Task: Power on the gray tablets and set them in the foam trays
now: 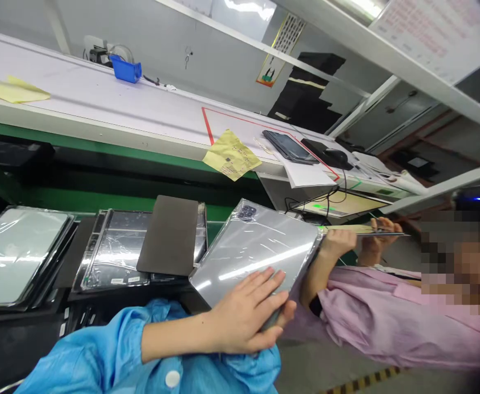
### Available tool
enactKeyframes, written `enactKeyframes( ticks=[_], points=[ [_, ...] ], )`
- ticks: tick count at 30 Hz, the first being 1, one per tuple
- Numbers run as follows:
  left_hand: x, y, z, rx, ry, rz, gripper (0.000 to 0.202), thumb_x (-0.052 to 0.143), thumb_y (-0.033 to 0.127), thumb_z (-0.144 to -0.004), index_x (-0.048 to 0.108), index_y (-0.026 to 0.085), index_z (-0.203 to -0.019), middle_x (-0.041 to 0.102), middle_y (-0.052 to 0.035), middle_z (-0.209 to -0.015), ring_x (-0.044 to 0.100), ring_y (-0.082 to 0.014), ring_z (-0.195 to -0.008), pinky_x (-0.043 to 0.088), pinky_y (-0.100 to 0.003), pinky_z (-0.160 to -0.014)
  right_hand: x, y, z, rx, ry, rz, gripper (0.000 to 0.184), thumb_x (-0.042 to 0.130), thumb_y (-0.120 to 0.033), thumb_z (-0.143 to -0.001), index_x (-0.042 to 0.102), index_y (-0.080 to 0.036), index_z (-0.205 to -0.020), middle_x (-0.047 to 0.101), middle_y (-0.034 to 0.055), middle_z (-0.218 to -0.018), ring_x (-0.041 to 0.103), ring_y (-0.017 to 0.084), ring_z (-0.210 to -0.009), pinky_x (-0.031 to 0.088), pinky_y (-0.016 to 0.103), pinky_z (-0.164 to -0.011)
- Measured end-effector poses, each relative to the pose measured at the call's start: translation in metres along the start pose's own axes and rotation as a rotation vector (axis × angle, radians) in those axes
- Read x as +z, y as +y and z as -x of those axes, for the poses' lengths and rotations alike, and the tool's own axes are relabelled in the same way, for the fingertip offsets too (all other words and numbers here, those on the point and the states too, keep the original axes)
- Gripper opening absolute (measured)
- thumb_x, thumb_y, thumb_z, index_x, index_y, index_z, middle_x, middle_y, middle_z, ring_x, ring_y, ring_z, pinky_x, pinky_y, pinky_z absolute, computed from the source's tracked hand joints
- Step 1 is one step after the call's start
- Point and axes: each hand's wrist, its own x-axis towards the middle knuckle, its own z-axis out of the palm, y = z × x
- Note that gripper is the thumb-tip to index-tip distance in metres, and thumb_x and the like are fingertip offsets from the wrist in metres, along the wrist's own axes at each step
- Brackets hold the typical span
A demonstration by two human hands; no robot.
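Observation:
My left hand, coming out of a blue sleeve, grips the near corner of a grey tablet wrapped in clear plastic. Its fingers lie across the tablet's back and the thumb hooks under the edge. The tablet is tilted, camera cluster at its far corner, above the row of black trays. My right hand is out of view.
Black trays hold more wrapped tablets, with a dark flat pad lying on one. A co-worker in pink sleeves at the right holds a thin tablet edge-on. A white conveyor behind carries yellow papers, a blue bin and a dark tablet.

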Motion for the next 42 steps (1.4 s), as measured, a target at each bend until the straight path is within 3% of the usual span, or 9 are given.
enactKeyframes(
  ticks=[6,10,14,20,25,30,36,38,42],
  points=[
    [-0.022,0.002,0.013,-0.059,-0.131,-0.141,0.069,0.053,0.044,-0.103,0.035,0.012,-0.162,0.028,-0.0216,-0.172,0.017,-0.0339,-0.163,0.021,-0.055,-0.132,-0.004,-0.02,0.007,0.0,-0.001,-0.06,0.074,0.022,-0.027,-0.104,-0.018,-0.051,-0.161,0.011,-0.0165,-0.174,-0.004,0.016,-0.159,0.023,0.064,-0.133],
    [-0.054,0.001,0.037,-0.345,0.037,-0.189,0.081,0.058,0.05,-0.101,0.021,0.028,-0.168,0.009,-0.0165,-0.177,0.002,-0.0407,-0.163,0.01,-0.071,-0.128,-0.009,-0.045,-0.007,-0.014,-0.108,-0.149,0.081,0.043,-0.04,-0.093,0.016,-0.033,-0.169,0.04,0.0007,-0.168,0.03,0.036,-0.157,0.028,0.072,-0.127],
    [-0.069,-0.002,0.042,-0.523,0.151,0.213,0.103,0.056,0.074,-0.091,0.008,0.029,-0.17,-0.002,-0.0145,-0.178,-0.006,-0.0402,-0.163,0.004,-0.069,-0.129,-0.003,-0.083,-0.035,-0.062,-0.208,-0.248,0.069,0.038,-0.042,-0.097,0.038,-0.027,-0.164,0.058,0.0044,-0.156,0.04,0.033,-0.155,0.03,0.061,-0.129],
    [-0.089,-0.033,0.044,-0.661,0.67,0.801,0.086,0.045,0.078,-0.093,0.046,0.021,-0.158,0.048,-0.0133,-0.164,0.04,-0.0346,-0.155,0.034,-0.051,-0.128,0.071,-0.128,-0.073,-0.204,-0.365,0.031,0.058,0.034,-0.043,-0.105,0.041,-0.03,-0.161,0.026,0.006,-0.175,0.012,0.036,-0.164,0.004,0.081,-0.121],
    [-0.131,-0.092,0.093,-0.936,0.815,0.486,0.064,0.034,0.064,-0.101,0.075,0.015,-0.111,0.08,-0.0151,-0.105,0.069,-0.0323,-0.124,0.049,-0.048,-0.114,0.159,-0.115,-0.078,-0.134,-0.507,0.364,0.058,0.032,-0.026,-0.104,0.039,-0.023,-0.162,0.027,0.0151,-0.174,0.013,0.041,-0.163,0.0,0.089,-0.113],
    [-0.14,-0.117,0.117,-1.107,0.777,0.15,0.028,0.057,0.04,-0.098,0.068,0.019,-0.084,0.073,-0.0143,-0.093,0.067,-0.0344,-0.112,0.047,-0.051,-0.108,0.176,-0.094,-0.068,-0.178,-0.507,0.6,0.057,0.029,-0.023,-0.106,0.039,-0.026,-0.162,0.023,0.0088,-0.176,0.013,0.032,-0.165,-0.001,0.081,-0.12],
    [-0.165,-0.103,0.156,-1.131,0.665,-0.313,0.034,0.064,0.022,-0.092,0.067,0.019,-0.126,0.053,-0.0195,-0.138,0.047,-0.0374,-0.137,0.032,-0.059,-0.117,0.172,-0.093,-0.073,-0.137,-0.547,0.754,0.054,0.029,-0.027,-0.109,0.038,-0.026,-0.162,0.022,0.0048,-0.176,0.011,0.031,-0.165,0.006,0.079,-0.122],
    [-0.188,-0.09,0.197,-1.108,0.596,-0.533,0.035,0.064,0.025,-0.092,0.067,0.019,-0.127,0.053,-0.0184,-0.135,0.05,-0.037,-0.133,0.036,-0.059,-0.114,0.172,-0.094,-0.074,-0.135,-0.544,0.764,0.053,0.03,-0.028,-0.11,0.039,-0.028,-0.162,0.024,0.004,-0.175,0.013,0.031,-0.165,0.01,0.08,-0.122],
    [-0.232,-0.043,0.299,-1.193,0.818,-0.759,0.034,0.057,0.031,-0.093,0.068,0.016,-0.122,0.053,-0.0136,-0.124,0.053,-0.0295,-0.127,0.039,-0.048,-0.118,0.172,-0.093,-0.072,-0.155,-0.524,0.776,0.051,0.03,-0.029,-0.11,0.041,-0.029,-0.161,0.027,0.0036,-0.174,0.017,0.031,-0.164,0.015,0.079,-0.121]
  ],
)
